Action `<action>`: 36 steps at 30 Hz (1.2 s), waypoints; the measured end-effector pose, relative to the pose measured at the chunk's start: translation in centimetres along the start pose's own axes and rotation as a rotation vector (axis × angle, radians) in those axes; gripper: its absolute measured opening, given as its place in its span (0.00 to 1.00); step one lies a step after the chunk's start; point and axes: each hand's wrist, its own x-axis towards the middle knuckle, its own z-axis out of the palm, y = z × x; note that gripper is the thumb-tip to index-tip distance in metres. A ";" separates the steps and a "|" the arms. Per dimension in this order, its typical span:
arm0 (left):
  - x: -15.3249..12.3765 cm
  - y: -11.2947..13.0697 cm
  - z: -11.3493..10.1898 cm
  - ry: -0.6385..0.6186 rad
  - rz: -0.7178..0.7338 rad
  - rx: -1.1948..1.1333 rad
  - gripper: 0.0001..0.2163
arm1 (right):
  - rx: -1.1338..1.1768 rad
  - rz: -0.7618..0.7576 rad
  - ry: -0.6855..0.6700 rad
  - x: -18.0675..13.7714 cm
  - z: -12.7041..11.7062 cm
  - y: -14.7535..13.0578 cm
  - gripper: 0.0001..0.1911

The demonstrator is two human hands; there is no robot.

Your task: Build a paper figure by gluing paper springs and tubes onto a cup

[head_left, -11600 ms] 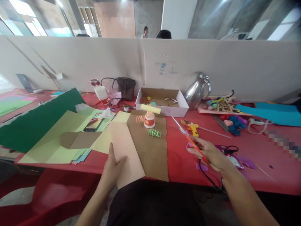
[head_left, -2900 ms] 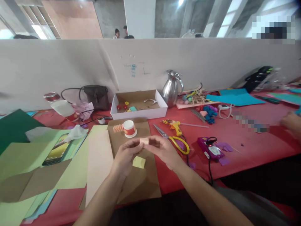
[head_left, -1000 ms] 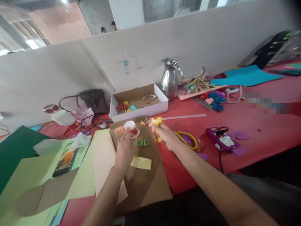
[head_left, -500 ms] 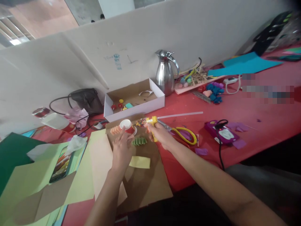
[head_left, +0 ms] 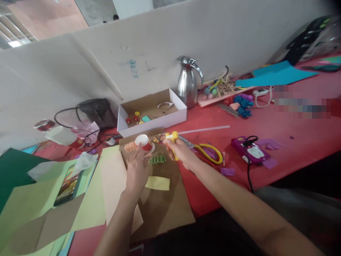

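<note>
My right hand (head_left: pixel 178 149) is wrapped around the handle of a yellow glue gun (head_left: pixel 172 136), its nozzle pointing left towards a red and white paper cup (head_left: pixel 144 142). A glue stick (head_left: pixel 204 129) trails out of the gun's back. Beside the cup, my left hand (head_left: pixel 137 167) pinches a small peach-coloured paper piece (head_left: pixel 148 155), partly hidden by the fingers. Orange pleated paper (head_left: pixel 129 146) lies left of the cup and green pleated paper (head_left: pixel 157 159) in front of it. Nearer to me, a yellow paper strip (head_left: pixel 158 183) rests on the brown cardboard (head_left: pixel 170 209).
Behind the hands stands a white-sided box (head_left: pixel 156 124) with small parts, beside a steel jug (head_left: pixel 186 81). Yellow-handled scissors (head_left: pixel 210 153) and a purple power strip (head_left: pixel 250 151) lie right. Paper sheets (head_left: pixel 87 202) and a phone (head_left: pixel 66 185) are left.
The view has shifted very slightly. Both hands keep their places by the cup, with no clear change in what they hold.
</note>
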 end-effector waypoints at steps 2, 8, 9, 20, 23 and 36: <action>0.0 -0.1 0.0 -0.006 -0.011 0.008 0.09 | 0.001 -0.002 -0.001 0.0 0.0 0.0 0.07; 0.0 -0.4 0.1 -0.022 -0.027 0.014 0.10 | 0.001 0.024 0.006 0.2 0.0 0.3 0.07; 0.0 -0.4 0.1 -0.019 -0.032 0.013 0.09 | 0.005 0.020 0.004 0.2 0.0 0.4 0.07; 0.0 -0.8 0.0 -0.003 -0.011 0.013 0.09 | 0.011 0.015 -0.012 0.4 0.0 0.1 0.07; 0.0 -1.0 -0.1 -0.004 -0.002 0.019 0.10 | -0.010 0.018 -0.025 0.3 0.1 0.0 0.07; 0.0 -1.4 -1.4 -0.029 -0.141 -0.225 0.08 | -0.481 -0.068 0.144 2.3 -5.2 -4.7 0.13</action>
